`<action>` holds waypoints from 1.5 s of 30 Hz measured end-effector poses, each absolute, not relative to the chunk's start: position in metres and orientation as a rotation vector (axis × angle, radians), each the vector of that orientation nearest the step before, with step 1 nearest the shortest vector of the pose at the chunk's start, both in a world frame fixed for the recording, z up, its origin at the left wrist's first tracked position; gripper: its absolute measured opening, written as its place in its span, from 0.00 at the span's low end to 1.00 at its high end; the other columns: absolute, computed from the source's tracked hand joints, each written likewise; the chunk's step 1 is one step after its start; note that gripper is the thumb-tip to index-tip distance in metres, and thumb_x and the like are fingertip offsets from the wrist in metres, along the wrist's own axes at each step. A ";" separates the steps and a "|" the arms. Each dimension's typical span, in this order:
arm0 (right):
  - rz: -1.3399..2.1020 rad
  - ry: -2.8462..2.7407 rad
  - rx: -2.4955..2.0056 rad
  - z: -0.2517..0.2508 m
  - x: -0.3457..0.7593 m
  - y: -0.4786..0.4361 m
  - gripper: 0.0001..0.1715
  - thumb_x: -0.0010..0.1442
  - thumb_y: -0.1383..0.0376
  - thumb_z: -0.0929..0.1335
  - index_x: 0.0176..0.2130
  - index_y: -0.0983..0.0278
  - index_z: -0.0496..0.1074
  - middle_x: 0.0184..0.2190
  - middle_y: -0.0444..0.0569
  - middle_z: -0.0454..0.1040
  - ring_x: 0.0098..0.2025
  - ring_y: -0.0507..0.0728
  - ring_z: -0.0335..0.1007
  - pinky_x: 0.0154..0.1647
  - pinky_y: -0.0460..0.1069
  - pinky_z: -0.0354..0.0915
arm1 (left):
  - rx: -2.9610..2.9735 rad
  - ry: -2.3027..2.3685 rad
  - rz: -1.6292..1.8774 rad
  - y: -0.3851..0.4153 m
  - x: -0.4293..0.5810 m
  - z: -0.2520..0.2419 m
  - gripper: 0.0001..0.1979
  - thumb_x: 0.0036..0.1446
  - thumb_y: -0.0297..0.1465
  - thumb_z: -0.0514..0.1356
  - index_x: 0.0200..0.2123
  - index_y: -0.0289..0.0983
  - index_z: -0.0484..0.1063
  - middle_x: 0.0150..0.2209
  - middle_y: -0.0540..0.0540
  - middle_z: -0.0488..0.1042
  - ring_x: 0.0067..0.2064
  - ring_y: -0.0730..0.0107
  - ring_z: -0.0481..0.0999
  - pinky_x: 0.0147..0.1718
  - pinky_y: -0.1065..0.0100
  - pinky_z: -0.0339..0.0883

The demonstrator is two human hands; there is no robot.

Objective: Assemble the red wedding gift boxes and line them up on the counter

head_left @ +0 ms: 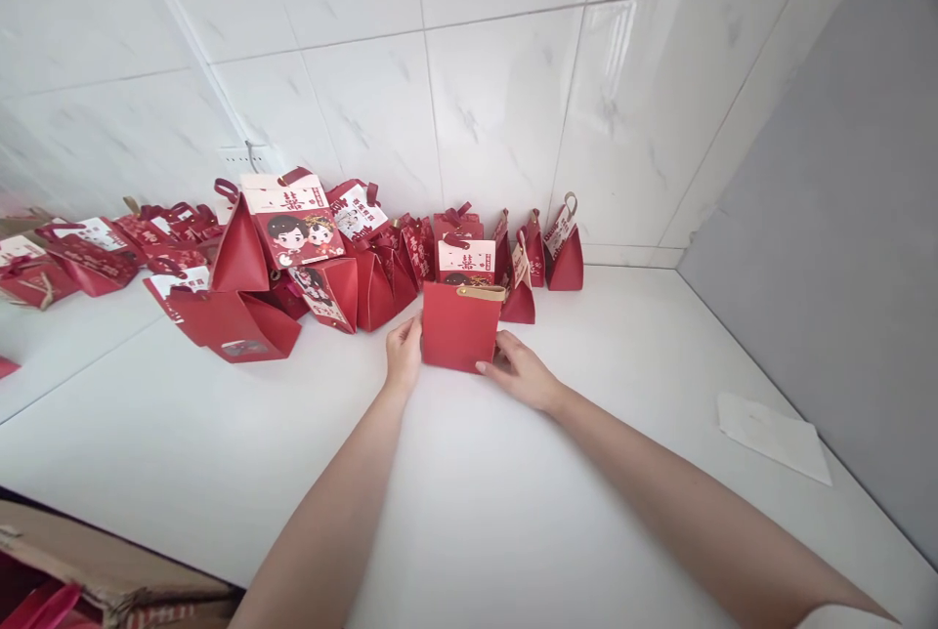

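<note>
Between my hands is a red gift box [460, 328] with a tan strap fastened across its top edge. My left hand [404, 356] grips its left side, with the fingertips hidden behind it. On the other side, my right hand [522, 370] has its thumb on the lower right front and its fingers curled round the edge. Directly behind stands a red and white gift box [467, 258] with a printed cartoon and a dark red ribbon handle. To the right of it is a narrow triangular red box [521, 287].
Many red gift boxes [377, 292] crowd the back of the white tabletop [622, 473], some stacked. A white paper [773, 436] lies at the right by the grey panel [828, 199]. An open cardboard carton [95, 561] stands at lower left. A tiled wall [505, 102] rises behind.
</note>
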State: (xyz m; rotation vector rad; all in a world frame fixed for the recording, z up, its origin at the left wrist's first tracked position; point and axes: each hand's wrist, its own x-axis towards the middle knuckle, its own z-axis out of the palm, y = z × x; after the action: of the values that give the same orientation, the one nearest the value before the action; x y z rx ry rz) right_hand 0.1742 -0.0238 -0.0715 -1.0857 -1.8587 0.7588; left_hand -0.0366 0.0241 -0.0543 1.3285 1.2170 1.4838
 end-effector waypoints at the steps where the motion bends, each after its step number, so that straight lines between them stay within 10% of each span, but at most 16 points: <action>1: 0.757 -1.824 -1.097 -0.073 0.175 -0.022 0.17 0.61 0.54 0.65 0.44 0.62 0.69 0.39 0.50 0.69 0.38 0.57 0.68 0.42 0.53 0.67 | 1.321 1.196 1.469 0.023 -0.034 -0.055 0.20 0.56 0.46 0.57 0.32 0.34 0.77 0.30 0.46 0.79 0.35 0.62 0.77 0.34 0.65 0.69; 8: 0.665 -1.452 -1.134 -0.073 0.183 -0.015 0.21 0.62 0.48 0.63 0.29 0.62 0.69 0.59 0.53 0.60 0.64 0.61 0.50 0.66 0.59 0.46 | 1.313 0.952 1.260 0.012 -0.013 -0.052 0.32 0.60 0.54 0.46 0.44 0.36 0.75 0.39 0.43 0.79 0.41 0.59 0.77 0.40 0.62 0.71; 14: 0.860 -1.557 -1.033 -0.070 0.183 -0.014 0.26 0.66 0.47 0.57 0.43 0.62 0.72 0.46 0.51 0.72 0.52 0.58 0.67 0.57 0.54 0.60 | 1.340 0.994 1.254 0.004 -0.010 -0.045 0.32 0.61 0.53 0.46 0.50 0.35 0.73 0.45 0.40 0.78 0.51 0.55 0.74 0.50 0.58 0.68; 23: 0.828 -1.546 -1.050 -0.073 0.182 -0.015 0.23 0.64 0.47 0.59 0.35 0.62 0.69 0.45 0.51 0.73 0.49 0.60 0.69 0.52 0.55 0.63 | 1.319 1.091 1.382 0.009 -0.009 -0.053 0.29 0.61 0.53 0.45 0.41 0.34 0.72 0.49 0.37 0.75 0.50 0.56 0.75 0.47 0.59 0.69; 30: 0.391 -1.397 -0.921 -0.039 0.184 -0.028 0.26 0.67 0.50 0.57 0.58 0.60 0.56 0.68 0.55 0.45 0.69 0.61 0.40 0.66 0.61 0.47 | 1.856 1.455 2.087 -0.013 -0.020 -0.008 0.20 0.63 0.39 0.52 0.56 0.37 0.60 0.66 0.35 0.50 0.67 0.61 0.51 0.62 0.57 0.49; 37: 0.702 -1.717 -0.775 0.007 0.171 -0.046 0.21 0.65 0.57 0.63 0.56 0.57 0.61 0.53 0.50 0.70 0.55 0.58 0.67 0.57 0.56 0.63 | 2.669 1.373 1.644 -0.038 -0.001 0.010 0.15 0.60 0.33 0.55 0.50 0.39 0.69 0.49 0.42 0.74 0.57 0.58 0.67 0.63 0.52 0.45; 45: 0.486 -1.827 -0.753 0.026 0.193 -0.049 0.12 0.64 0.62 0.65 0.47 0.58 0.71 0.44 0.49 0.76 0.46 0.57 0.73 0.47 0.53 0.69 | 2.650 1.433 1.681 -0.035 -0.001 0.010 0.09 0.59 0.30 0.56 0.43 0.40 0.72 0.40 0.46 0.76 0.48 0.63 0.72 0.64 0.51 0.42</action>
State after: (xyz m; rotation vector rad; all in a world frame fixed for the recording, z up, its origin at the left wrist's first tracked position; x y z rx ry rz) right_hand 0.1927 -0.0493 0.0257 -0.7527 -1.8267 0.4860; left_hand -0.0011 -0.0354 0.0098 2.6502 1.4333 1.6813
